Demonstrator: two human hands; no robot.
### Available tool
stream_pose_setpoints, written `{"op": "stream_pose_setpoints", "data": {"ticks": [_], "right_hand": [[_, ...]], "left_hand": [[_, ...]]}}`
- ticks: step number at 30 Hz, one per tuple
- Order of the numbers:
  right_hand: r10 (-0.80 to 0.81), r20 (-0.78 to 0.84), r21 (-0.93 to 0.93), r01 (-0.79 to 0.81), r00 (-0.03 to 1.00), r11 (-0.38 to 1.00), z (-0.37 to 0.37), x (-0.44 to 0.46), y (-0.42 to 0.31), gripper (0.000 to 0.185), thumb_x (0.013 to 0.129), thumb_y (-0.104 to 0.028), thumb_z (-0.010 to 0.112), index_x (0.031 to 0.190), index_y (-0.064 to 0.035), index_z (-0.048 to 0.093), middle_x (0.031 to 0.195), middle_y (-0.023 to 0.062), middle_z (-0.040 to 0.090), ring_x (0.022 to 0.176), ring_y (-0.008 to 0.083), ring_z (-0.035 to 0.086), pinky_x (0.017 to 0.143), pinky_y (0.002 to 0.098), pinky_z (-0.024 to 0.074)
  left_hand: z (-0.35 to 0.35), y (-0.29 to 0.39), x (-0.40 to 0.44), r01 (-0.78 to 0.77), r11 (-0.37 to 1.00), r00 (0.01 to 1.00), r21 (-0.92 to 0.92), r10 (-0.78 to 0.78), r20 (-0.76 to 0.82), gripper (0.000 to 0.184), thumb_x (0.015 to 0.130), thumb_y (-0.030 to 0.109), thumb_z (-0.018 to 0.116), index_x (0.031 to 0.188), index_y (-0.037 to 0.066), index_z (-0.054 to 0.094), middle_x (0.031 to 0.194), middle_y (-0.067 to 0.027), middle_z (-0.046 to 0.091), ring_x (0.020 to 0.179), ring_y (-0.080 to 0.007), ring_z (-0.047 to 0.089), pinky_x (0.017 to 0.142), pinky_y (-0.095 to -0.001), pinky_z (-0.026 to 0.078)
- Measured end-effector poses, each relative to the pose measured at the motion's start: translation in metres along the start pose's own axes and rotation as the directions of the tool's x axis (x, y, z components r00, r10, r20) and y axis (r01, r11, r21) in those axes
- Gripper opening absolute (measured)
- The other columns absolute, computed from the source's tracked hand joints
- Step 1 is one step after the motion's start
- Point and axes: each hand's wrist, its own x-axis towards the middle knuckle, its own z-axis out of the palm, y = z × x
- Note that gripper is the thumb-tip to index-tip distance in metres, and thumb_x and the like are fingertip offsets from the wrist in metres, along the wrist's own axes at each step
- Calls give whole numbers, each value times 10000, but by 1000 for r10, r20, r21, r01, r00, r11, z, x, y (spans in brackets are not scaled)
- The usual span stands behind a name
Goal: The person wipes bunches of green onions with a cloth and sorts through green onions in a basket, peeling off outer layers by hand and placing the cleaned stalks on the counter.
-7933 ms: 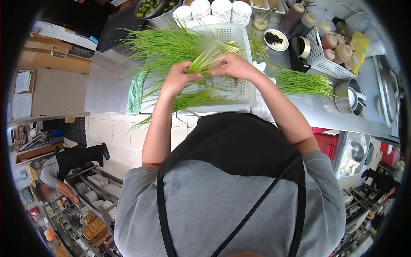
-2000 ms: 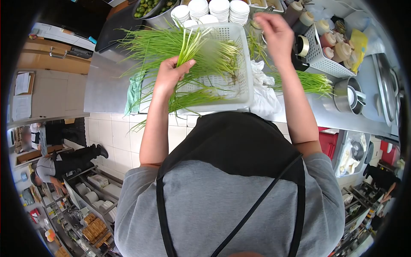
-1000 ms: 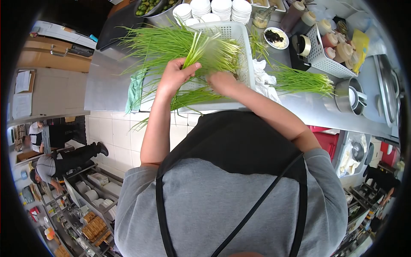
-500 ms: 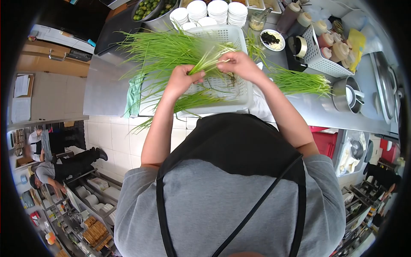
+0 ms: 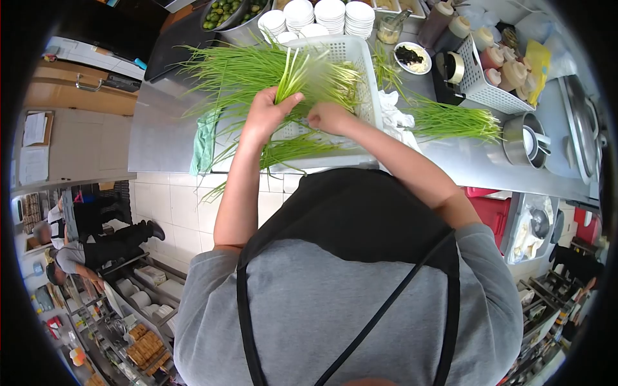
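Note:
My left hand point(image 5: 269, 110) is closed around a small bunch of green stalks point(image 5: 291, 77), their pale ends pointing up. Just to its right, my right hand point(image 5: 329, 118) is closed over the basket; whatever its fingers hold is too small to make out. A white perforated basket point(image 5: 368, 83) lies under both hands. Many more long green stalks point(image 5: 238, 74) spread across it and over its left side. Another bundle of stalks point(image 5: 454, 122) lies on the metal counter to the right, and a few loose ones point(image 5: 386, 69) lie beside the basket.
White cloth point(image 5: 394, 116) sits right of the basket, green cloth point(image 5: 205, 143) left. Behind are stacked white dishes point(image 5: 329, 16), a bowl point(image 5: 412, 58) and a jar point(image 5: 389, 31). Sauce bottles point(image 5: 492, 59) and metal pots point(image 5: 523, 140) stand right. Co-workers point(image 5: 74, 260) are at far left.
My right hand has moved down and slightly left, away from the pale stalk ends. The bunch in my left hand now points more upright. Co-workers at far left have shifted slightly.

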Motion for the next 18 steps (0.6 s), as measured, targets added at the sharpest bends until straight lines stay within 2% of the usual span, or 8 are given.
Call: {"op": "stream_pose_setpoints", "data": {"ticks": [3, 6, 8, 11, 14, 15, 17, 18], "right_hand": [[9, 117, -79, 0, 993, 997, 12, -3, -6, 136, 698, -192, 588, 763, -78, 628, 740, 93, 620, 661, 236, 573, 598, 344, 433], [75, 137, 63, -85, 988, 994, -14, -10, -23, 181, 720, -205, 608, 836, -68, 619, 776, 97, 618, 709, 241, 581, 659, 324, 448], [-40, 81, 209, 22, 996, 978, -35, -16, -27, 147, 702, -193, 603, 775, -66, 621, 749, 88, 616, 649, 221, 566, 599, 326, 433], [-25, 41, 280, 12, 999, 960, -72, -28, -41, 175, 692, -204, 625, 783, -55, 624, 744, 89, 614, 655, 196, 574, 613, 302, 441], [-71, -68, 254, 86, 995, 963, -96, -35, -29, 181, 719, -145, 645, 862, -38, 615, 765, 52, 613, 688, 94, 548, 624, 252, 441], [-72, -68, 255, 87, 995, 963, -104, -40, -26, 181, 719, -145, 645, 862, -38, 615, 765, 52, 613, 688, 94, 548, 624, 252, 441], [104, -125, 448, -38, 987, 893, -118, -47, -24, 217, 726, -151, 649, 903, -32, 606, 787, 41, 606, 705, 74, 541, 644, 229, 440], [105, -126, 449, -38, 987, 893, -120, -49, -26, 217, 726, -151, 649, 903, -32, 606, 787, 41, 606, 705, 74, 541, 644, 229, 440]], "left_hand": [[-6, -10, 2, 55, 998, 994, -16, -53, 91, 145, 793, 167, 599, 827, 27, 611, 608, 21, 522, 496, -41, 400, 462, -192, 308], [-6, -17, 1, -59, 997, 997, -55, 61, 37, 158, 796, 163, 593, 826, 9, 612, 682, -27, 593, 580, -65, 495, 554, -211, 387], [-7, -23, 1, -64, 978, 997, 197, 53, 62, 178, 788, 164, 602, 811, -11, 612, 736, -63, 625, 673, -88, 544, 642, -233, 417], [2, -27, 4, -93, 943, 992, 321, 60, 111, 172, 777, 160, 613, 791, -12, 616, 700, -48, 616, 652, -78, 531, 618, -228, 412], [6, -15, 3, 13, 986, 989, 165, -37, 141, 165, 769, 157, 621, 799, -5, 617, 674, -41, 608, 635, -75, 523, 610, -226, 408], [6, -12, 3, 14, 986, 989, 167, -37, 140, 165, 769, 157, 621, 799, -5, 617, 674, -41, 608, 635, -75, 523, 610, -226, 408], [5, -7, 4, 26, 995, 995, 99, -35, 97, 153, 764, 147, 625, 803, -1, 617, 676, -40, 603, 617, -75, 516, 602, -221, 407], [5, -7, 4, 26, 995, 995, 100, -35, 98, 153, 764, 147, 625, 803, -1, 617, 676, -40, 603, 617, -75, 516, 602, -221, 407]]}}
